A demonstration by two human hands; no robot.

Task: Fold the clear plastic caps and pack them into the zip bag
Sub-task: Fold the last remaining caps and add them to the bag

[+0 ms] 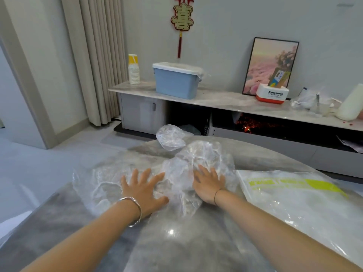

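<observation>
A crumpled clear plastic cap lies spread on the grey marble table. My left hand presses flat on it with fingers spread. To its right is a puffy heap of clear caps; my right hand lies flat against its lower side, fingers straight. Another clear cap sits at the table's far edge. The zip bag, clear with a yellow-green printed band, lies flat on the table at the right, apart from both hands.
Behind the table runs a low marble-topped cabinet holding a blue bin, stacked paper cups, a Panasonic box, a framed picture and loose plastic. Curtains hang at the left.
</observation>
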